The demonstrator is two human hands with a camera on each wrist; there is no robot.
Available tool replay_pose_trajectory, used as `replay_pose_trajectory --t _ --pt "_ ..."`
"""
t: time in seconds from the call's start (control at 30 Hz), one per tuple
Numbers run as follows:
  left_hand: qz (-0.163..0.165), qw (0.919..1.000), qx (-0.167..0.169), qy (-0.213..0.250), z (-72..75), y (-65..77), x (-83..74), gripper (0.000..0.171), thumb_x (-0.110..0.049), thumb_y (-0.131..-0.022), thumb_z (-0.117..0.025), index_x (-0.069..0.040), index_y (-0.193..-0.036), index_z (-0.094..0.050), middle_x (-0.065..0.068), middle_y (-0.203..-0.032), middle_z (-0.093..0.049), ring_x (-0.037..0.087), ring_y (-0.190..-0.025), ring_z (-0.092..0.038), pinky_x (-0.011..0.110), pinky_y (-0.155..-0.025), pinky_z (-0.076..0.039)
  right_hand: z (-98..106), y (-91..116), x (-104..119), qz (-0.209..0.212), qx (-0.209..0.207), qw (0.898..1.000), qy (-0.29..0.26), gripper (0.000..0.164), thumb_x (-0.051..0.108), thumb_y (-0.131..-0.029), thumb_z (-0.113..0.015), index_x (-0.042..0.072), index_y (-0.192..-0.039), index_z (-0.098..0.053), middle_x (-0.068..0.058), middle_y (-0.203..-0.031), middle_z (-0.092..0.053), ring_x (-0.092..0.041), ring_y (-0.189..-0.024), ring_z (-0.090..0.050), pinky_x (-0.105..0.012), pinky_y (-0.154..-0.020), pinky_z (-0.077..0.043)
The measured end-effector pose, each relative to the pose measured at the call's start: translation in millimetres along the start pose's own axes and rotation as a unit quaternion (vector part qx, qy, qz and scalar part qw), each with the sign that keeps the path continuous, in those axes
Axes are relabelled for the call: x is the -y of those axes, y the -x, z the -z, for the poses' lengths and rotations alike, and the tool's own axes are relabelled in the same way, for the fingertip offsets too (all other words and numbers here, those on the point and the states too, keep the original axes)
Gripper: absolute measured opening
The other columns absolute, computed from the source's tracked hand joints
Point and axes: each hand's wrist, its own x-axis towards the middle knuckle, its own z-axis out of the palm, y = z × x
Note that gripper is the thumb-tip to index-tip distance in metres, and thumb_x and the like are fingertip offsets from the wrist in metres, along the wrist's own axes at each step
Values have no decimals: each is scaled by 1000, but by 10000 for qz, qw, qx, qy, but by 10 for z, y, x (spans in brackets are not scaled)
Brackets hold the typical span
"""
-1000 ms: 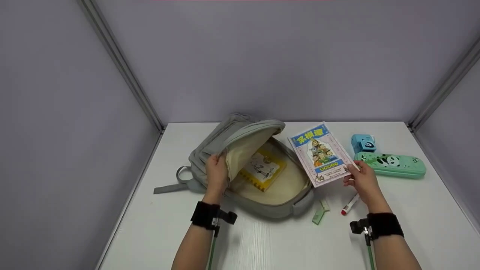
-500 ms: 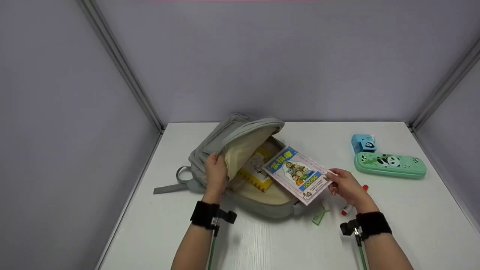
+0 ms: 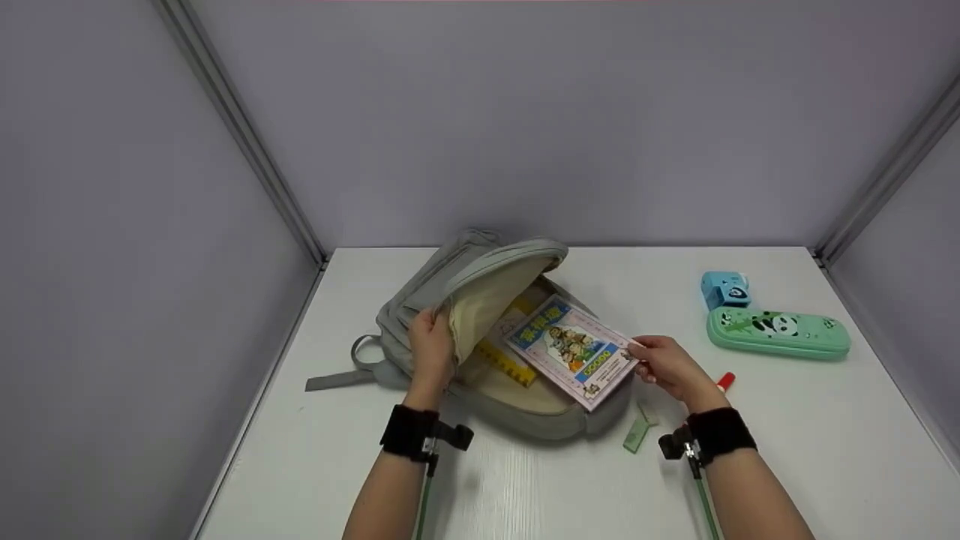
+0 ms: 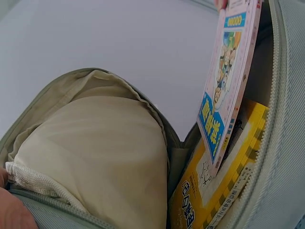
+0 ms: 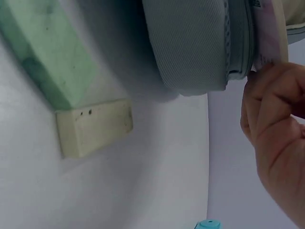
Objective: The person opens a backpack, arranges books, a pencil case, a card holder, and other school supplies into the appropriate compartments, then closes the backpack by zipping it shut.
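Observation:
A grey backpack (image 3: 510, 424) lies unzipped on the table, its cream lining showing. My left hand (image 3: 432, 349) grips the edge of its flap and keeps it lifted. Between thumb and fingers, my right hand (image 3: 670, 367) pinches the lower right corner of a pink and blue picture book (image 3: 574, 349). The book is tilted over the bag's opening and overlaps a yellow notebook (image 4: 198, 186) lying inside. In the left wrist view, the book's far end is down inside the opening, over the notebook. The right wrist view shows the fingers (image 5: 271, 90) at the book's corner beside the bag's side.
Two erasers, one green (image 3: 635, 435) and one cream (image 5: 97, 126), lie right of the bag. A red-capped marker (image 3: 725, 381) is partly hidden by the right hand. Farther right are a green panda pencil case (image 3: 780, 334) and a blue pencil sharpener (image 3: 726, 289).
The right hand has carried the picture book left and down, from beside the backpack to over its opening, turning it on the way. The left hand still holds the flap up.

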Motion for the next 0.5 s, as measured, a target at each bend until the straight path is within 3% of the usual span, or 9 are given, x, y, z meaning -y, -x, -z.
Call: replay_pose_trajectory --t 0.3,0.5 --pt "-210 9997 -70 81 5 -26 122 38 -4 -103 -43 -9 -67 -35 0 -59 -35 11 -50 -38 25 -46 -36 -265 -102 82 202 -429 9983 342 39 8 -101 -54 -18 -129 -47 -6 -82 -58 -7 -61 -53 -21 -57 -48" --pt "-146 9997 -176 3 0 -28 129 37 -4 -102 -43 -10 -67 -34 1 -61 -35 11 -51 -37 25 -46 -35 -437 -155 108 396 -389 9958 726 39 6 -100 -55 -15 -132 -48 -11 -83 -60 -9 -61 -56 -23 -56 -51"
